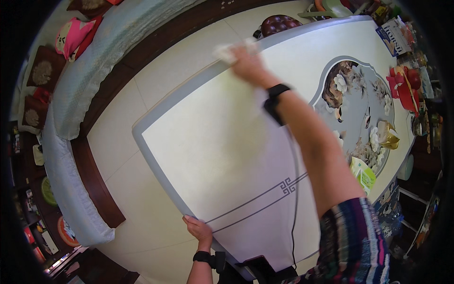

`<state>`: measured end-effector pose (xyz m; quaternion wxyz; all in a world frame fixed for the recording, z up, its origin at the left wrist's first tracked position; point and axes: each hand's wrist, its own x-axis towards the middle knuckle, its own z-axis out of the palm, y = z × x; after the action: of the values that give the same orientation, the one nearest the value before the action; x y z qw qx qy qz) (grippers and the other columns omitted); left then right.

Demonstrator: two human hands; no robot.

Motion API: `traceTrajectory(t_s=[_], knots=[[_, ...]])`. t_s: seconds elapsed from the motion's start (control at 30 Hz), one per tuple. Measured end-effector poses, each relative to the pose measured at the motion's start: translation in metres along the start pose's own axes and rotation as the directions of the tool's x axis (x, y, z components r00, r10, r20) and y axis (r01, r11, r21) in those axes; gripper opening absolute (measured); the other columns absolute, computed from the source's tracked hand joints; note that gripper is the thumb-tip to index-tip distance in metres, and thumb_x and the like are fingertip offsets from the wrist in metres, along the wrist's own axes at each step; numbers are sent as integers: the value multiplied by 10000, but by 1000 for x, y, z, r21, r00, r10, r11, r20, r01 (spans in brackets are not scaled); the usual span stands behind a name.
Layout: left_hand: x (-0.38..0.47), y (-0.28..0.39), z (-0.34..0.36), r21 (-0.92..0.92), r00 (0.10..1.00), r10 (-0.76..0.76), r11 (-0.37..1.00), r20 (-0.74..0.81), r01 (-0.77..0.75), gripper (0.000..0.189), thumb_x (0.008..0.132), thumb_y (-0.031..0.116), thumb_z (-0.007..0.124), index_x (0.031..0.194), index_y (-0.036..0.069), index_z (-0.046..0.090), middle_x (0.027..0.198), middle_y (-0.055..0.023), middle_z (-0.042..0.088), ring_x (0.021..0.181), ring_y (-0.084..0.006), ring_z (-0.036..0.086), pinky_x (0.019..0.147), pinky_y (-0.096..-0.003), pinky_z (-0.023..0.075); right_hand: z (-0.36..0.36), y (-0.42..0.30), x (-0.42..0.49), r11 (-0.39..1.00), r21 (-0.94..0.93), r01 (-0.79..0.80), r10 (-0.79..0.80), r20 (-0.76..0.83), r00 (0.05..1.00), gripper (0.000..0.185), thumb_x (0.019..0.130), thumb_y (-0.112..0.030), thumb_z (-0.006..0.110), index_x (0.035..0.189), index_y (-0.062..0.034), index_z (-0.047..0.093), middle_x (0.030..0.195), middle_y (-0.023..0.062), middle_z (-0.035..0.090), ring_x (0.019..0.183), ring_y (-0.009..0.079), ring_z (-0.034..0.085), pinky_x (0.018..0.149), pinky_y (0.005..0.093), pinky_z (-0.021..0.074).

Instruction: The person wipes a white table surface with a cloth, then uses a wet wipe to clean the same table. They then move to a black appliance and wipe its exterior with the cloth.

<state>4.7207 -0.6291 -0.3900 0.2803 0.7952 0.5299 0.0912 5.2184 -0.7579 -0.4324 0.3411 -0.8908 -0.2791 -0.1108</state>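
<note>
A large pale table cover (198,142) with a grey border lies before me, patterned with flowers at its right. My right hand (246,64), blurred, is at the far border, shut on a white cloth or wipe (223,53). At the near left edge, my left hand (198,229) rests with its fingers over the grey border; whether it grips the edge is not plain. Both wrists wear black bands, and a dark cable (295,213) runs down from the right one across the cover.
A green and white packet (362,174) and a gold-and-clear packet (388,136) stand on the right. Beyond them are a red container (406,88) and a box (393,37). A tufted dark red stool (280,25) is past the far edge; a covered sofa (83,92) lies left.
</note>
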Motion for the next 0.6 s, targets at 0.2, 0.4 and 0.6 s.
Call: traceTrajectory(t_s=[0.2,0.4,0.6], knots=[[-1,-2,1,23,998,65,998,-13,-65,412,984,322,243,869,-32,419,680,-257,488,641,-443,446,615,-482,358,-214,198,-106,641,-676,-362,441,-61,895,590,863,-260,428,1424,-206,254,1467,81,249,1361,312,168,1065,554,157],[-2,4,2,80,991,109,991,-74,-103,417,985,328,231,872,-27,420,682,-273,511,656,-470,466,613,-503,360,-188,154,-153,620,-615,-487,386,-301,872,695,772,-268,507,1418,-313,257,1486,27,209,1363,341,150,1019,651,130],[-5,4,1,76,997,73,995,-34,-70,441,984,343,225,920,-37,439,761,-297,541,718,-491,483,650,-523,362,-59,-37,-127,908,-418,-36,35,-12,999,648,707,-56,485,1342,-129,380,1402,130,335,1325,388,234,1038,649,119]])
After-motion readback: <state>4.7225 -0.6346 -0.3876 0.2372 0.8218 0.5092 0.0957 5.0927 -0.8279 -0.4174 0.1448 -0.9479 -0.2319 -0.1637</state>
